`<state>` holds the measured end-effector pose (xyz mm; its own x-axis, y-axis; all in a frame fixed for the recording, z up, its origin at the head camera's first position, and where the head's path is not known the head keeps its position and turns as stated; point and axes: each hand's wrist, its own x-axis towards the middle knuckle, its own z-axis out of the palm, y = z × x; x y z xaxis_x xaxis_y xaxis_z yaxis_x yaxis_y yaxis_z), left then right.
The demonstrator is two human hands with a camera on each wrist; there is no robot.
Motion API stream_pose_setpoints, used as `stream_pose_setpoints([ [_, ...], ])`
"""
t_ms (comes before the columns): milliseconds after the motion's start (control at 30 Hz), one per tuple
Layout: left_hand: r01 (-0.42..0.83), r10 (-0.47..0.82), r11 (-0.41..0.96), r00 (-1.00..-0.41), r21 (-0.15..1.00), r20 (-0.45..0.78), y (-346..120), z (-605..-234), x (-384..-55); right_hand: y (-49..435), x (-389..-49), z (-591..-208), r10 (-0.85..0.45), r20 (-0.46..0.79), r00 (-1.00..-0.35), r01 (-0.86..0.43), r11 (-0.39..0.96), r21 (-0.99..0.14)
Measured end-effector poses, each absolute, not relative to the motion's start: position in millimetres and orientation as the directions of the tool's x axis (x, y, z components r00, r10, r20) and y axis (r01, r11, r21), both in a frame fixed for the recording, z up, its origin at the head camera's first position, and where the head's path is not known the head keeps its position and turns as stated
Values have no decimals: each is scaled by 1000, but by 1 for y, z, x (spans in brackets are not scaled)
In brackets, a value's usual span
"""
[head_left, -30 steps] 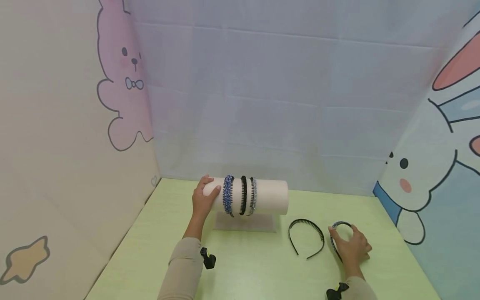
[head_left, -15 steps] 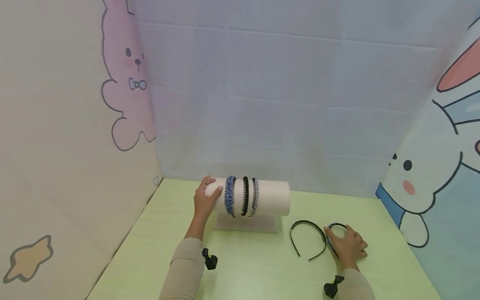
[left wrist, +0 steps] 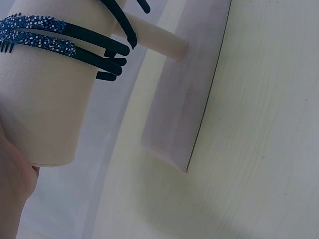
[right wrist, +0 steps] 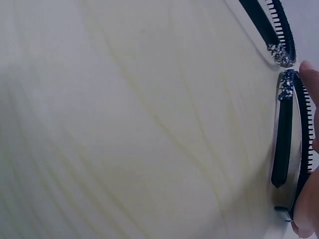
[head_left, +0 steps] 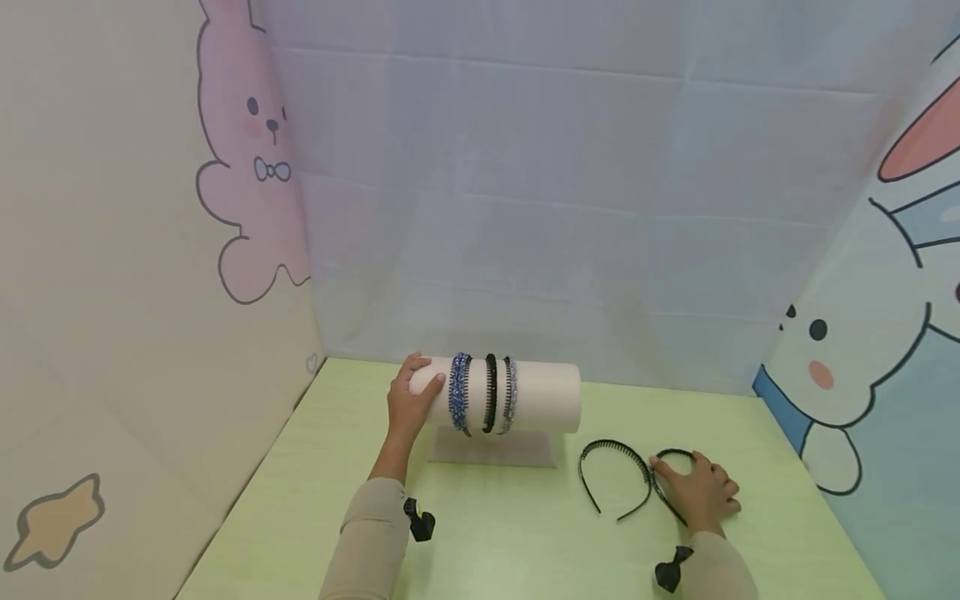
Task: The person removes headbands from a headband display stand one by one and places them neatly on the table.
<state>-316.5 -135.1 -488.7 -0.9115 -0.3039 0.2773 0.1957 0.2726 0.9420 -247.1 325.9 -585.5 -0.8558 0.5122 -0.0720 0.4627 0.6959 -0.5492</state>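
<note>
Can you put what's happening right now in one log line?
left hand: grips white roll | right hand: holds headband | loose headband: beside it, on table | blue headband: around roll

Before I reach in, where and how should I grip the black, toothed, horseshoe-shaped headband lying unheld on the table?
Probably pinch the unheld headband by its rounded top, from above and the person's left. That curve points away from the person, open ends nearer, while its right side sits close beside the glitter-trimmed black headband held in the right hand.
</note>
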Motion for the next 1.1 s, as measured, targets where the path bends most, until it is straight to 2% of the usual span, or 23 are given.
stream_pose_setpoints([
  [300,178,-302,280,-916,943,263,-134,-489,-315,333,-244,-592,486,-67,-871,436,705,-560],
  [567,186,-293,280,-918,942,268,-133,-488,-316,338,-241,-580,472,-100,-876,439,695,-570],
  [800,194,-305,298,-908,935,286,-135,-487,-316,327,-227,-563,454,-66,-889,373,632,-679],
  [1100,188,-304,295,-911,937,278,-136,-487,-314,313,-211,-548,428,-53,-902,323,590,-740],
])
